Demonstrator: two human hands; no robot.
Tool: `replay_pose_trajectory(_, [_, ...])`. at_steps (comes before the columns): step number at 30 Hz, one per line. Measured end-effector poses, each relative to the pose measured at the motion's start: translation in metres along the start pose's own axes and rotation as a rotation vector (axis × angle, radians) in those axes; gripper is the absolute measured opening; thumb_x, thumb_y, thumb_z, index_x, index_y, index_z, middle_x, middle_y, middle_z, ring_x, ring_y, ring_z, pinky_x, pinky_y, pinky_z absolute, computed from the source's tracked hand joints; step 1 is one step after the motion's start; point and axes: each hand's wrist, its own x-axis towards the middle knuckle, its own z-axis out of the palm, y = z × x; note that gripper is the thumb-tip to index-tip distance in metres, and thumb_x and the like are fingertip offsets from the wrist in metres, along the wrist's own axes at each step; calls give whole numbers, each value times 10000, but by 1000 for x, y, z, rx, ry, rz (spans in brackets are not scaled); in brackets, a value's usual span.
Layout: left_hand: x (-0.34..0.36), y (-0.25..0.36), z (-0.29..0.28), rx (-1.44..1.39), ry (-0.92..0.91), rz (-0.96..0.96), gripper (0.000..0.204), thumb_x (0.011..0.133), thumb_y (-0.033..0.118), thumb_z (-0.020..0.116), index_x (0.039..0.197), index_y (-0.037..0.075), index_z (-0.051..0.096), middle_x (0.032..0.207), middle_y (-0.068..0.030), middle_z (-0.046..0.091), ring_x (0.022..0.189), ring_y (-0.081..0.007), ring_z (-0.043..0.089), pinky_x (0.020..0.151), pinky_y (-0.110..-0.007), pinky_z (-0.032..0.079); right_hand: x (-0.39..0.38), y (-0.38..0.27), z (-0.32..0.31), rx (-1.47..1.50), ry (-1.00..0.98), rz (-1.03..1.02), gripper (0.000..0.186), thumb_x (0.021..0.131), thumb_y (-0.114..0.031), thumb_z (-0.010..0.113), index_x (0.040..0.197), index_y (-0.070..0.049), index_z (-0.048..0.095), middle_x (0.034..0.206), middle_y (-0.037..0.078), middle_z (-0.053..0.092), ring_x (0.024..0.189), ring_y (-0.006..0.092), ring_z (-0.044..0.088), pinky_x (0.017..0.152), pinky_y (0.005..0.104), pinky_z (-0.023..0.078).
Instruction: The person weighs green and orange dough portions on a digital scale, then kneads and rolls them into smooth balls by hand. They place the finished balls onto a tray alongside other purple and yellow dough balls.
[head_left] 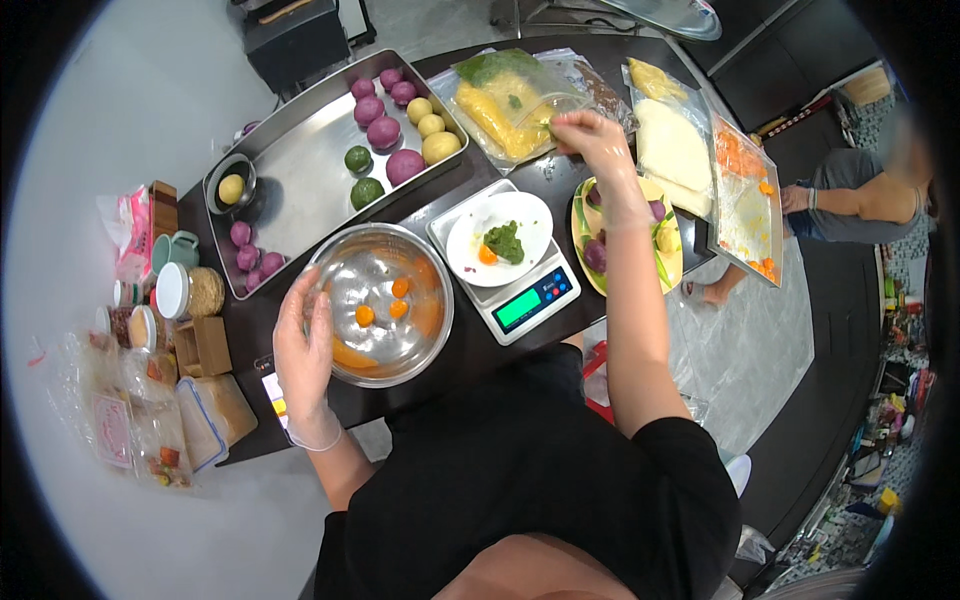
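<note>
My left hand [305, 335], in a clear glove, rests along the left rim of a steel mixing bowl [425, 350], fingers stretched out and thumb apart. Inside the bowl lie small orange balls [365, 316]. Reaching forward, my gloved right hand [590, 135] has its fingertips pinched at the clear bag of yellow and green paste [490, 115]; what they grip is too small to make out. Between my hands, a digital scale [515, 290] carries a white plate [470, 230] with a green lump [505, 242] and an orange piece [487, 255].
A steel tray [300, 160] holds purple, yellow and green balls. Beneath my right forearm sits a yellow plate [590, 275] with purple pieces. Bagged white dough [672, 145] and an orange-smeared tray [745, 205] lie right. Jars [190, 290] stand left; another person [860, 200] is at right.
</note>
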Motion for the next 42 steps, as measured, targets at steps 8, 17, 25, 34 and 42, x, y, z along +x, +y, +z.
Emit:
replay_pose_trajectory(8, [1, 5, 6, 9, -13, 10, 358, 973, 161, 589, 1303, 23, 589, 1229, -133, 654, 1001, -199, 635, 910, -320, 493, -114, 2, 47, -531, -185, -456, 143, 758, -94, 733, 892, -46, 740, 812, 140, 696, 743, 275, 633, 712, 360, 526])
replay_pose_trajectory(17, [-9, 3, 5, 10, -10, -24, 352, 970, 160, 593, 1302, 44, 600, 1215, -126, 661, 977, -191, 634, 876, -314, 503, -130, -22, 7, -85, 57, -178, 161, 815, -82, 756, 944, 9, 725, 865, -3, 624, 754, 67, 518, 703, 222, 433])
replay_pose_trajectory(25, [-7, 4, 7, -41, -14, 2, 357, 968, 151, 593, 1308, 42, 596, 1194, -115, 661, 991, -173, 618, 889, -309, 494, -139, -20, 2, -108, 26, -134, 199, 835, -128, 743, 977, 10, 725, 934, 37, 662, 855, 104, 581, 794, 250, 459])
replay_pose_trajectory(34, [-9, 4, 6, -42, -3, -27, 356, 973, 171, 590, 1306, 47, 601, 1193, -113, 661, 997, -175, 616, 896, -315, 491, -139, -32, 5, -286, -42, -224, 243, 812, -121, 737, 1020, 4, 716, 1029, 88, 679, 936, 178, 633, 873, 300, 493])
replay_pose_trajectory(42, [-7, 3, 8, -36, -10, -10, 353, 973, 158, 587, 1307, 45, 599, 1201, -120, 654, 994, -178, 620, 899, -316, 493, -133, -34, 16, -530, -285, -384, 353, 788, -122, 730, 1119, -11, 681, 1162, 150, 658, 1106, 289, 622, 966, 363, 477])
